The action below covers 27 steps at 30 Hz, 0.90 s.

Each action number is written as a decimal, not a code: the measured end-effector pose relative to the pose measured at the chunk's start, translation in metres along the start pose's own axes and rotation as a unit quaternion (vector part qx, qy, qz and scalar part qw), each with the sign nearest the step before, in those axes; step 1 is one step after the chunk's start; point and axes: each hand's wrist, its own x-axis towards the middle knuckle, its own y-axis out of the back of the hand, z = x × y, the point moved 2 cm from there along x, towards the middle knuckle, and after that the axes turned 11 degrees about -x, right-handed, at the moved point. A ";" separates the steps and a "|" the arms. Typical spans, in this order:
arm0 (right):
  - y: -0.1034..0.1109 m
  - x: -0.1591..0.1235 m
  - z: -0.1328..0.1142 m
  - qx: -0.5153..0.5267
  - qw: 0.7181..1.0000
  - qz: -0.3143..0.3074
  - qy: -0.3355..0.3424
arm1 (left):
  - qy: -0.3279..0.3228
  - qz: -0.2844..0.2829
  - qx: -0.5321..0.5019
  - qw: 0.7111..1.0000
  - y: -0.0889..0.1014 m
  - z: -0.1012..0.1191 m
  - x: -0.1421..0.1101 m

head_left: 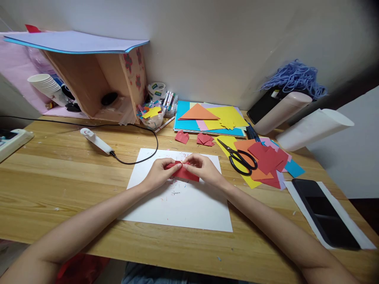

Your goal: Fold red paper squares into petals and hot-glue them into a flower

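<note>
Above a large white sheet (177, 213) marked with small coloured specks, both hands pinch one piece of red paper (191, 176). My left hand (160, 172) is closed on its left part, thumb in front. From the right, my right hand (203, 167) grips the upper edge, and the two thumbs nearly meet at the middle. The paper looks folded, though the fingers cover much of it. Just beyond lie two small folded red paper shapes (181, 137). Black-handled scissors (241, 157) rest on coloured paper pieces (268, 157) to the right.
Behind stand an open cardboard box (134, 75), a tub of paper scraps (152, 116) and a stack of coloured sheets (189, 124). A corded white glue gun-like tool (96, 141) lies left. Paper rolls (314, 128) and a black phone (324, 213) are on the right.
</note>
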 end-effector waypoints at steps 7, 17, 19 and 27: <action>0.001 0.002 0.005 0.045 0.999 0.004 -0.024 | 0.054 0.009 -0.074 0.996 0.000 -0.005 -0.001; -0.003 0.000 0.002 0.046 0.998 0.026 -0.019 | 0.020 -0.004 -0.048 0.999 0.001 -0.003 0.000; -0.003 -0.001 0.000 0.041 0.999 0.031 -0.016 | 0.022 -0.017 -0.047 0.999 0.000 -0.002 0.000; -0.002 0.001 0.006 0.041 0.999 0.019 -0.027 | -0.009 -0.034 -0.029 0.999 0.009 0.002 0.005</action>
